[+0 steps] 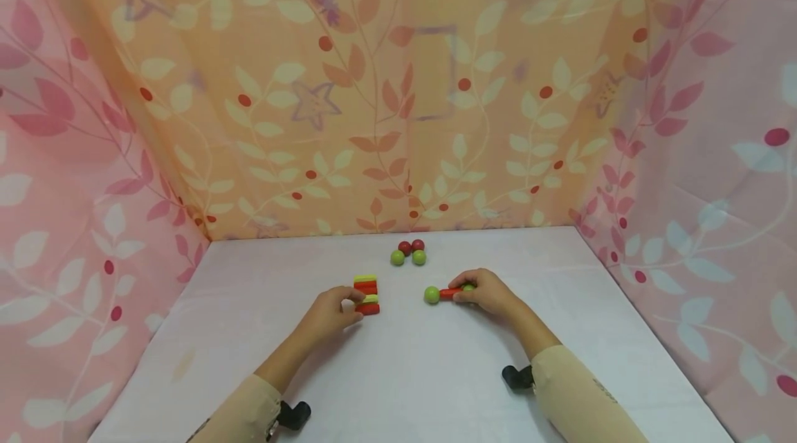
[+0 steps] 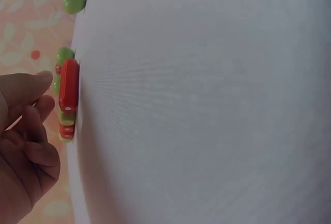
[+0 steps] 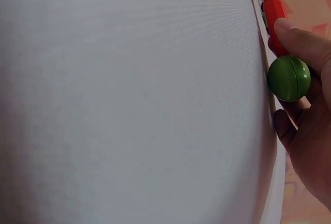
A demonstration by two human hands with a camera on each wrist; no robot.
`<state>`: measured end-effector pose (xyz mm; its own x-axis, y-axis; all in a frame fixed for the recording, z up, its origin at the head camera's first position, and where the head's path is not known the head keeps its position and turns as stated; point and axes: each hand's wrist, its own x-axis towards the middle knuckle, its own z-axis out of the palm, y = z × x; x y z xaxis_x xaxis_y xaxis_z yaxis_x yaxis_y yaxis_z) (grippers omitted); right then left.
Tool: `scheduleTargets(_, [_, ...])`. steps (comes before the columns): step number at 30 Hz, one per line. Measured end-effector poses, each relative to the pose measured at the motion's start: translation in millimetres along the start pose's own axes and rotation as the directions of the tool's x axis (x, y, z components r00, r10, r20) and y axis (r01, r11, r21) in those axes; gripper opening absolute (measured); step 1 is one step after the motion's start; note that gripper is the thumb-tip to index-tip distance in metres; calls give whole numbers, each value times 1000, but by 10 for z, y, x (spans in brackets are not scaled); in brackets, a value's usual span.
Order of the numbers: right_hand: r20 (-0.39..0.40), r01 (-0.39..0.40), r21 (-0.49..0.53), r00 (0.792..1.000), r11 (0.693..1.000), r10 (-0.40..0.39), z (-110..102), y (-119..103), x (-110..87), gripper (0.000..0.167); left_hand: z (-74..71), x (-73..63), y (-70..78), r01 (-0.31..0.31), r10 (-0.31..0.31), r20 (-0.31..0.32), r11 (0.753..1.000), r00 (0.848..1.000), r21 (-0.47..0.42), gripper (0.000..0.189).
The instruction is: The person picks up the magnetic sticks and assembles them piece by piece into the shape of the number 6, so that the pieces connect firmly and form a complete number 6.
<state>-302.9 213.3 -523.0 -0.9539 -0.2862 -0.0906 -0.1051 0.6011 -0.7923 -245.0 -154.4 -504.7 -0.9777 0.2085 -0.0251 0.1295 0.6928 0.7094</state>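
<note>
My right hand pinches a red stick between thumb and fingers. A green ball sits at the stick's left end, and another green ball is at the end nearer my palm. On the left, my left hand has its fingertips at the left ends of a group of red and yellow-green sticks. Its thumb and index finger are loosely bent in the left wrist view, beside the front red stick. A yellow-green stick and a red stick lie behind.
Two dark red balls and two green balls stand together toward the back of the white table. Patterned cloth hangs behind the table and along both sides.
</note>
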Motion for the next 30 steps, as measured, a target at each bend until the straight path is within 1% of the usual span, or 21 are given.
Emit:
scheduleTargets(2, [0,-1,6,1000,1000,1,4,-3,-9,21,-2,2,-10,14,-14,6,1000,1000,3,28])
scheduleTargets(9, [-4,-13,-7,1000,1000,13,-3,-28,-29,20,-3,49,-50,25,-25,16,1000,1000,7,24])
scheduleTargets(12, [-5,-8,-8,1000,1000,8,-10,-37,-36,20,4,71,-58,39,-39,23,999,999,0,23])
scheduleTargets(14, [-3,-2,-3,1000,1000,2,-13,-38,-37,21,9,85,-66,38,-38,27,999,999,-5,23])
scheduleTargets(19, [10,9,12,1000,1000,-9,-12,-30,-29,21,22,115,-103,13,-13,29,1000,999,13,25])
scheduleTargets(21, [12,12,17,1000,1000,-12,-9,-25,-23,21,29,119,-114,15,-16,31,1000,999,21,25])
scheduleTargets(25, [12,6,12,1000,1000,-7,-8,-16,-18,22,48,119,-127,34,-36,54,999,998,39,24])
scheduleTargets(30, [7,1,10,1000,1000,-1,-11,-17,-19,22,57,111,-121,22,-25,71,998,997,51,21])
